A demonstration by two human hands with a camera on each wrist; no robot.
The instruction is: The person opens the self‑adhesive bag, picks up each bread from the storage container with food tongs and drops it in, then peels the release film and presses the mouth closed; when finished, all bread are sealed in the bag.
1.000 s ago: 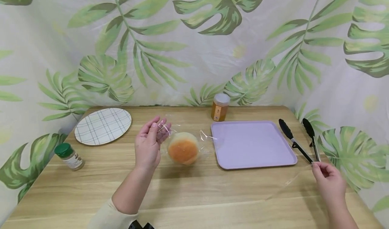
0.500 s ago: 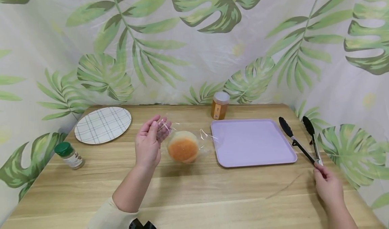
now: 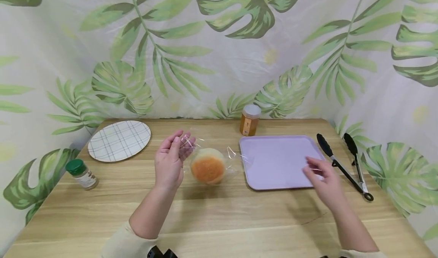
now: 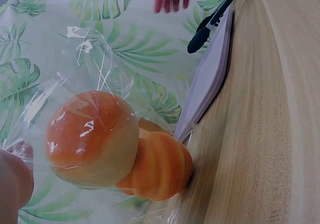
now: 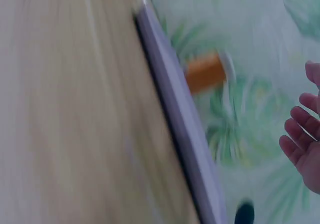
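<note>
My left hand (image 3: 169, 163) pinches the edge of a clear plastic bag (image 3: 234, 157) left of the table's middle. A round bread bun (image 3: 207, 170), golden on top and paler at the side, is inside the bag. The left wrist view also shows a ridged piece of bread (image 4: 161, 166), partly hidden behind the round bun. My right hand (image 3: 325, 180) holds nothing, its fingers loosely bent; in the head view it overlaps the right edge of the purple tray (image 3: 273, 163). To its right lie black-tipped tongs (image 3: 347, 172), spread apart on the table.
Behind the tray stands a honey-coloured jar (image 3: 249, 120) with a whitish lid. A checked oval plate (image 3: 119, 141) lies at the back left, with a green-capped spice jar (image 3: 82, 174) in front of it. A leaf-patterned cloth (image 3: 219, 60) hangs behind the wooden table (image 3: 246, 227).
My right hand has let go of the tongs' handle end and moved left to the tray's right side. The left hand keeps its hold on the bag in nearly the same place.
</note>
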